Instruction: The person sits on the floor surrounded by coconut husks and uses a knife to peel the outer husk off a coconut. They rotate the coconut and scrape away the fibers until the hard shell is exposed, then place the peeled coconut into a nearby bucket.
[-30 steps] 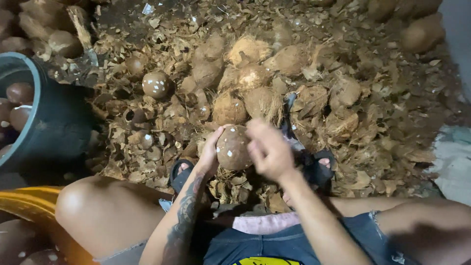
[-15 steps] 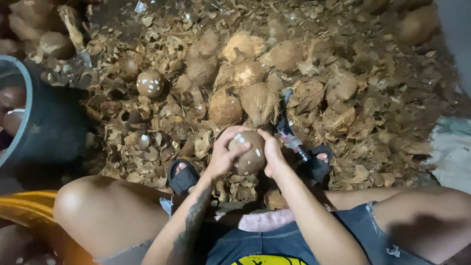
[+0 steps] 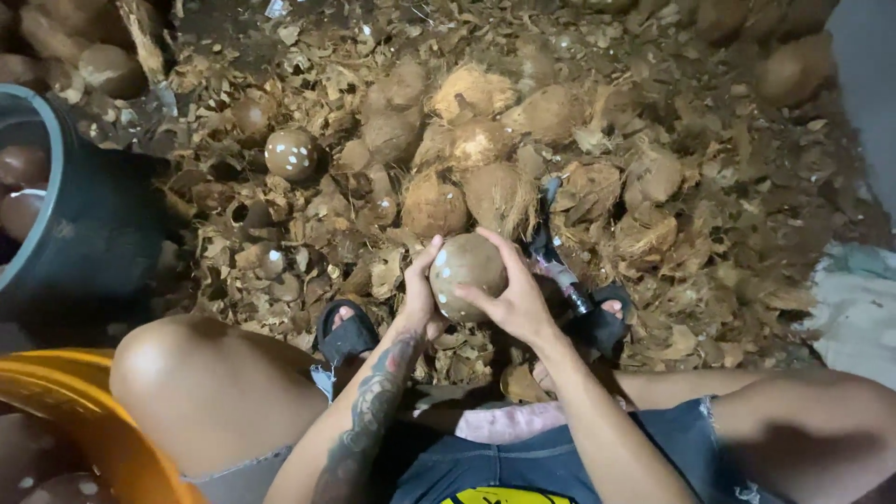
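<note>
Coconut (image 3: 467, 271), husked and round, sits clamped between your left hand (image 3: 420, 294) and right hand (image 3: 513, 299), fingers wrapped on both sides. Just beyond your hands lies a pile of unhusked coconuts (image 3: 467, 149); husk litter (image 3: 728, 233) spreads to the right. Left of your hands stands a dark bucket (image 3: 93, 224); nearer you, an orange basin (image 3: 84, 411).
</note>
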